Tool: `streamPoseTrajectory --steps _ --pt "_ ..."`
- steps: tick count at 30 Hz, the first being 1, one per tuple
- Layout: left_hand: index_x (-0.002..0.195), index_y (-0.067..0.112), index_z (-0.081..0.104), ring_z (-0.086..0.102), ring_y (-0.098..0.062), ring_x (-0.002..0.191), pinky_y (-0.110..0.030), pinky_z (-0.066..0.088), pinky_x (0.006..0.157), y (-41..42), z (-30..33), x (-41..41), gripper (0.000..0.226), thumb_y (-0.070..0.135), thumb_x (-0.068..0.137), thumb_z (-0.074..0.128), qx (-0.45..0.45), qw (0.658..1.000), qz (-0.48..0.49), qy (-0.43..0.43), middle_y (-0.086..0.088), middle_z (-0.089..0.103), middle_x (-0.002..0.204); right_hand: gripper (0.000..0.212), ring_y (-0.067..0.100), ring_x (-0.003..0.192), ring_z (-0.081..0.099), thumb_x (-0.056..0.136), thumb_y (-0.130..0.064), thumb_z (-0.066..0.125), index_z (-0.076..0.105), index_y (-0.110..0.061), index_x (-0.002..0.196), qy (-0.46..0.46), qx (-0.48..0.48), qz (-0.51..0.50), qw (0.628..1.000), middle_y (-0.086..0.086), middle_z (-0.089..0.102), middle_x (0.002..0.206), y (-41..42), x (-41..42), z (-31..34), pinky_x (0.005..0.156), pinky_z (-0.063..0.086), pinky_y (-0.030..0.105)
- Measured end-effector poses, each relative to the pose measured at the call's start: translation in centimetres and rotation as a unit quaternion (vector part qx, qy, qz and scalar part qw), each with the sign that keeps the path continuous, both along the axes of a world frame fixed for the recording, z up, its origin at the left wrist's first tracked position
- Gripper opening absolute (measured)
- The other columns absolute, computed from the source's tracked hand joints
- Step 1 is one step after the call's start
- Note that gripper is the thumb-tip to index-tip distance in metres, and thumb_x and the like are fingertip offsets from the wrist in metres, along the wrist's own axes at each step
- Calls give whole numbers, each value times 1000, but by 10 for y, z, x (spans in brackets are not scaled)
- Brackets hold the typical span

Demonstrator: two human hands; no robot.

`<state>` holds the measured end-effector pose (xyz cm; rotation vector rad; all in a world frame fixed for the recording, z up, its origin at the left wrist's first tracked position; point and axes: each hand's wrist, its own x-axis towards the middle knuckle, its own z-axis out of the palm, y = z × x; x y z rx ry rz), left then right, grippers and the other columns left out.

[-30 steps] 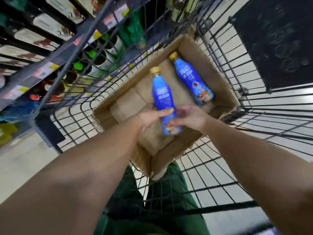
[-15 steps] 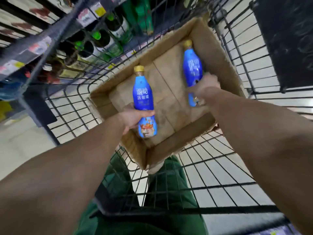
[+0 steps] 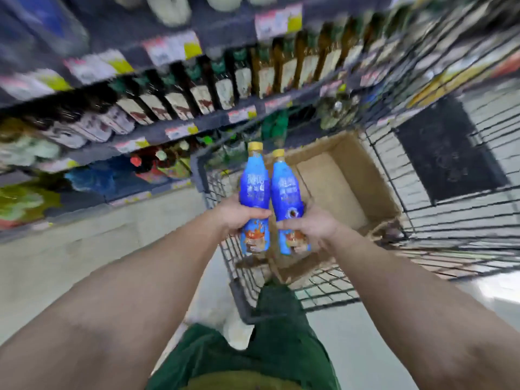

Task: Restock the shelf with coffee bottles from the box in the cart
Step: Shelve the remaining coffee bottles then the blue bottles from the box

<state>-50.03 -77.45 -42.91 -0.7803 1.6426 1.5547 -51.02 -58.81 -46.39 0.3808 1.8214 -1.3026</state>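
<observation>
Two blue coffee bottles with gold caps stand upright side by side above the near left corner of the cart. My left hand [image 3: 239, 218] grips the left bottle [image 3: 254, 190] around its lower body. My right hand [image 3: 312, 225] grips the right bottle [image 3: 285, 192] the same way. Behind them the brown cardboard box [image 3: 374, 175] lies open in the black wire cart [image 3: 422, 220], and no bottles show inside it. The shelf [image 3: 180, 128] rises to the left and ahead, blurred, with rows of dark bottles.
Price tags run along the shelf edges [image 3: 174, 49]. Lower shelves hold mixed coloured bottles [image 3: 157, 164]. A dark floor mat [image 3: 447, 153] lies beyond the cart on the right. Pale floor [image 3: 70, 263] stretches between me and the shelf. My green trousers [image 3: 253, 347] fill the bottom.
Both hands have lifted their bottles out of the box and brought them together upright. My view has swung up and left toward the shelf, blurring the scene.
</observation>
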Motion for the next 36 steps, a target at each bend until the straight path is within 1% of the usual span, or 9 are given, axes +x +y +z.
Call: streamPoseTrajectory --steps 4,8,11,16,19,23,26,29,36 --pt "90 20 64 66 -11 63 -24 52 69 -83 66 48 15 14 81 75 29 996 41 70 4 72 74 25 16 68 67 74 -7 78 68 -9 97 72 -76 32 994 6 73 83 -90 27 95 71 59 37" --pt "98 16 65 69 -5 56 -20 56 52 -196 145 103 18 2 86 66 63 978 93 173 8 73 66 27 13 77 67 79 3 68 65 -14 101 156 -165 83 970 3 73 92 -214 61 174 78 57 33" --pt "106 11 67 72 -15 75 -31 61 72 -288 182 143 29 10 79 75 19 966 137 216 -4 75 89 29 15 75 67 84 8 57 64 -13 102 166 -204 126 957 4 72 90 -311 81 214 78 56 35" --pt "104 21 65 68 -10 75 -23 53 64 -418 236 219 25 18 81 74 -92 932 238 257 -2 73 96 25 10 65 69 81 10 62 64 -10 97 213 -224 219 926 1 74 82 -456 122 261 63 58 28" --pt "108 16 67 68 -15 76 -24 55 63 -482 257 253 31 16 79 76 -125 900 304 285 -6 73 97 53 24 88 69 70 1 78 55 -2 118 245 -229 226 914 17 69 113 -531 141 277 86 56 47" --pt "102 12 69 71 -18 70 -26 55 63 -551 285 288 28 17 76 79 -182 856 374 307 -9 75 94 78 28 99 69 51 -17 86 53 -11 121 267 -255 263 891 11 70 112 -624 155 297 89 55 51" --pt "102 13 69 71 -10 65 -19 54 52 -608 300 300 26 14 77 78 -210 822 414 329 -9 75 98 63 26 94 70 65 -2 82 54 -8 121 263 -297 296 869 10 71 108 -698 157 307 87 56 48" --pt "95 18 68 72 -19 82 -29 59 68 -657 313 301 23 16 75 80 -241 798 434 343 -8 75 102 48 26 91 71 70 2 78 60 -9 113 268 -326 309 852 10 72 105 -759 152 317 84 57 47" --pt "95 12 70 72 -24 81 -29 58 66 -789 355 281 21 8 76 78 -273 726 497 389 -14 75 102 54 18 88 70 70 5 78 55 -8 117 289 -376 356 805 7 71 107 -911 131 365 76 58 36"
